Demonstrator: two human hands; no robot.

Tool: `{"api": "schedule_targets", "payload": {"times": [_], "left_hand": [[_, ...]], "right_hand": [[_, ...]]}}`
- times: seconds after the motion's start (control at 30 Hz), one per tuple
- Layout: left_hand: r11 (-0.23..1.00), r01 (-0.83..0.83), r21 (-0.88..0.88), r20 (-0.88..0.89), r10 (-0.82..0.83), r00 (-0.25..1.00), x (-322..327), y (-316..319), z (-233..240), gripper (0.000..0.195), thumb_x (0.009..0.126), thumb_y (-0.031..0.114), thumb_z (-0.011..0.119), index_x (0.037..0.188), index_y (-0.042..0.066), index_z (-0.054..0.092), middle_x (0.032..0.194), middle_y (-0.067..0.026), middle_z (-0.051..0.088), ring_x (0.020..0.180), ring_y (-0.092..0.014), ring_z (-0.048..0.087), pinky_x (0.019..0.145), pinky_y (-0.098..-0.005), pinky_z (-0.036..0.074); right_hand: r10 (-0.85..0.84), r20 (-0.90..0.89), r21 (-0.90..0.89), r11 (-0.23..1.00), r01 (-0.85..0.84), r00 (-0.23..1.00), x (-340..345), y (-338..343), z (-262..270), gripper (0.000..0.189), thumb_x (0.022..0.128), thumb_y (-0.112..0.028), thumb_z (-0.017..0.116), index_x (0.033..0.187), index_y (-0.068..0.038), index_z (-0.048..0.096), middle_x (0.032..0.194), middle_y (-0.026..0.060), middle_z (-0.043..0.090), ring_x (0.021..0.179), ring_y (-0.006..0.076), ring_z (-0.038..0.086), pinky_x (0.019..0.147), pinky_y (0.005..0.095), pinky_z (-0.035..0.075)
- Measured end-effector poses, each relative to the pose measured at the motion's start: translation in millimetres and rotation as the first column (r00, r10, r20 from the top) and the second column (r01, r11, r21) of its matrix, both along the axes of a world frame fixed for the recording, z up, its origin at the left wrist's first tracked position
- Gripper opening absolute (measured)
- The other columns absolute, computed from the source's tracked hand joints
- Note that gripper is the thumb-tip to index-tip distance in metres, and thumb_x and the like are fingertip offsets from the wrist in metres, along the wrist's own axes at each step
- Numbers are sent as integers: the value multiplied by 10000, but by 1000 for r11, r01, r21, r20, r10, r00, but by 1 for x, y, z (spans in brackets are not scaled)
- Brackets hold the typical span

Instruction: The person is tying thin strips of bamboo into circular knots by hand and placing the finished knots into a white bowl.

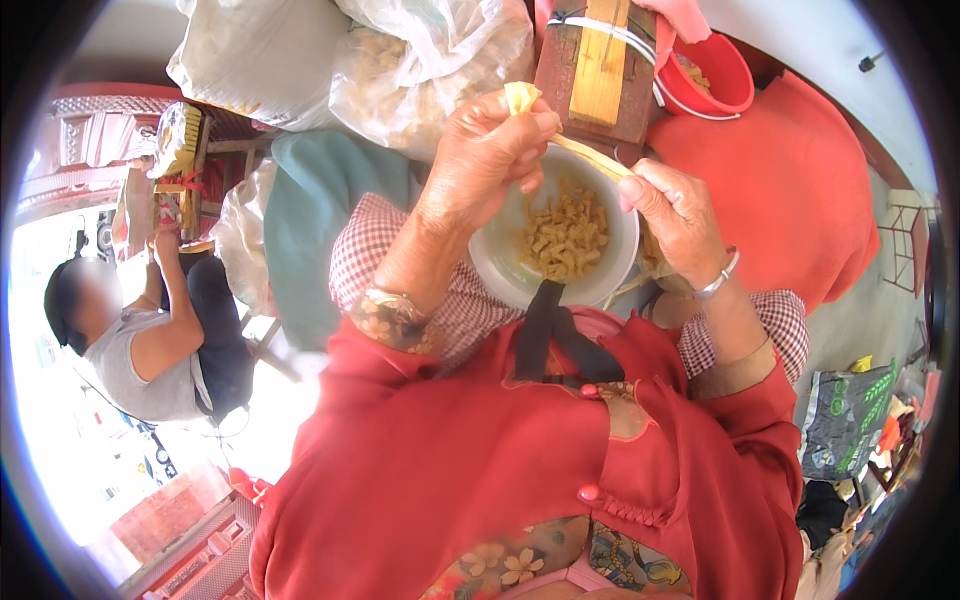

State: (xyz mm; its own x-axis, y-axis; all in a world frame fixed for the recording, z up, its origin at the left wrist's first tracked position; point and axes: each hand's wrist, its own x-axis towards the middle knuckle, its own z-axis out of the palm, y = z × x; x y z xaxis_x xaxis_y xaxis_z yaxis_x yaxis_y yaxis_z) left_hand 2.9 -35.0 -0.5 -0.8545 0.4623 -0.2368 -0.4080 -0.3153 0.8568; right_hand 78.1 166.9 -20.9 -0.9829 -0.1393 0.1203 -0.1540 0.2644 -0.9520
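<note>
My left hand [491, 154] is raised above the left side of a white basin [480, 259] and pinches a pale yellow strip [592, 156], whose wider, folded end stands up over the fingers. To the right, my right hand [675, 214] grips the strip's other end between thumb and fingers. The strip spans the two hands at a slant over the basin's far rim. Many short yellowish pieces [566, 236] lie heaped in the basin below. What the strip is made of, I cannot tell.
Beyond the basin stand a clear plastic bag [435, 67] of pale pieces, a wooden block [598, 67] tied on a worn bench and a red bucket [724, 75]. Teal cloth [330, 217] hangs left, red cloth [780, 180] right. Another person [150, 367] sits at far left.
</note>
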Motion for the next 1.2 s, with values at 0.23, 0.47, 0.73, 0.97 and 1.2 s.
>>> {"api": "schedule_targets", "payload": {"times": [0.23,0.47,0.73,0.97,1.2], "left_hand": [[995,-43,-91,-271,17,963,-46,30,27,68,861,115,600,858,48,611,598,50,425,496,-36,346,454,-208,331],[961,-158,-227,-472,33,881,-87,56,23,116,848,153,615,816,43,638,610,25,511,544,-50,461,503,-216,387],[703,-385,-598,-580,-47,813,-84,33,-19,216,822,174,618,812,-41,637,585,-76,587,549,-115,565,496,-308,435],[693,124,-710,-126,-299,946,9,12,-33,330,854,270,646,1006,-22,617,731,-52,619,602,-80,583,474,-238,453],[974,209,-93,383,-159,910,67,18,-62,403,988,335,386,1034,-26,558,836,-97,598,735,-145,553,693,-316,478]], "right_hand": [[-66,-259,231,965,128,964,-59,29,22,285,910,-234,553,750,2,545,562,99,453,504,161,427,497,299,365],[-181,-344,388,866,314,922,-101,46,28,367,927,-303,502,687,-25,507,553,126,510,504,286,490,493,374,378],[-243,-148,475,833,285,959,-86,54,-29,292,912,-270,532,779,-11,550,608,157,491,533,237,507,521,362,386],[-44,-402,414,882,225,915,-17,-17,4,195,879,-232,602,811,-50,582,622,142,517,568,299,547,500,358,418],[189,-245,182,972,-147,951,54,-72,-34,171,853,-209,623,805,-53,573,688,112,566,621,293,563,530,371,416]]}}
